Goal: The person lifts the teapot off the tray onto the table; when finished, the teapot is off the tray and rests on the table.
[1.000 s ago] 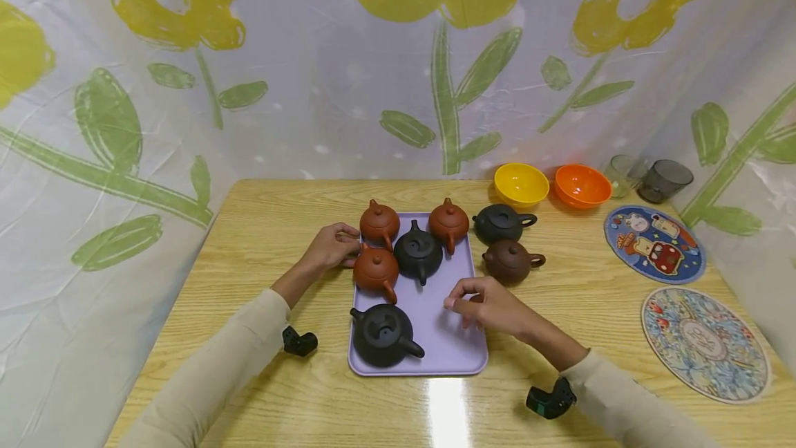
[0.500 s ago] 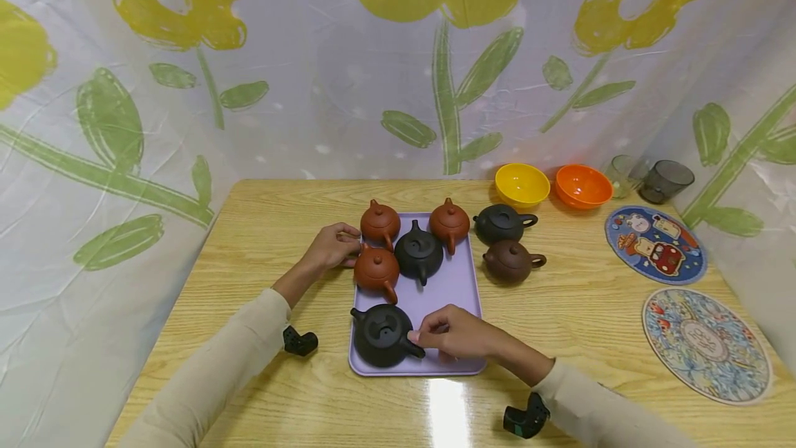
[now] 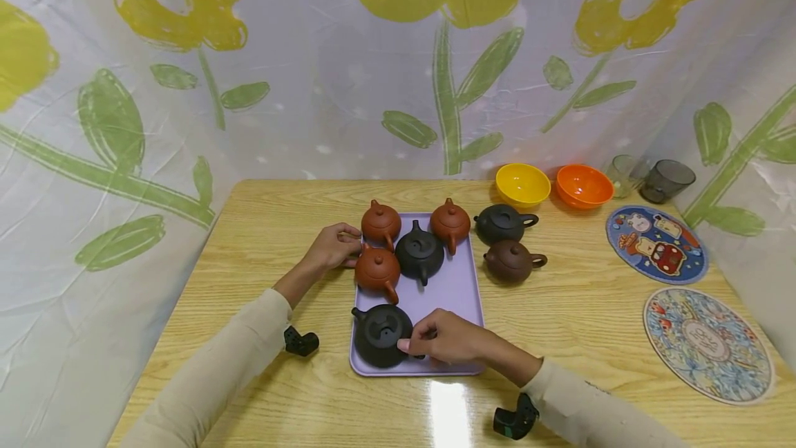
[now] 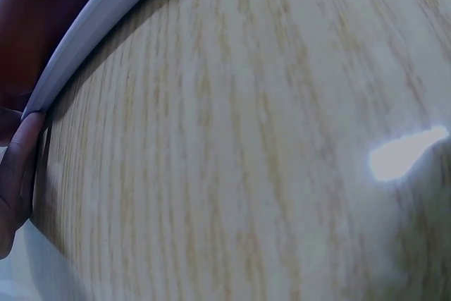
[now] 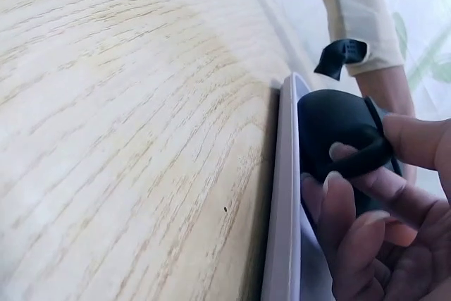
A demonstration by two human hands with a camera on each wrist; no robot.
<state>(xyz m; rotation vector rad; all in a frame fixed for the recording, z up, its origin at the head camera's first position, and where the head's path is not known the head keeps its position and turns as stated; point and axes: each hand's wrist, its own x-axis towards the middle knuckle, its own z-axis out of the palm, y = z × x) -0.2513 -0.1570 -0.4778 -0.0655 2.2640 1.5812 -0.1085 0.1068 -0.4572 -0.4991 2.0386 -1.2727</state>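
Note:
A lilac tray bears several teapots. My right hand pinches the handle of the large black teapot at the tray's near left corner. In the right wrist view its thumb and fingers lie around the black handle. My left hand holds the tray's left rim beside two red-brown teapots, one farther and one nearer. The left wrist view shows fingers at the tray rim. Another black teapot and a red-brown teapot stand toward the tray's far side.
Right of the tray stand a black teapot and a dark brown teapot. Behind are a yellow bowl, an orange bowl and a dark cup. Two round mats, blue and floral, lie far right.
My right hand has moved left and toward the near edge, from above the tray's right side to the black teapot's handle, and now pinches it. The left hand has stayed at the rim.

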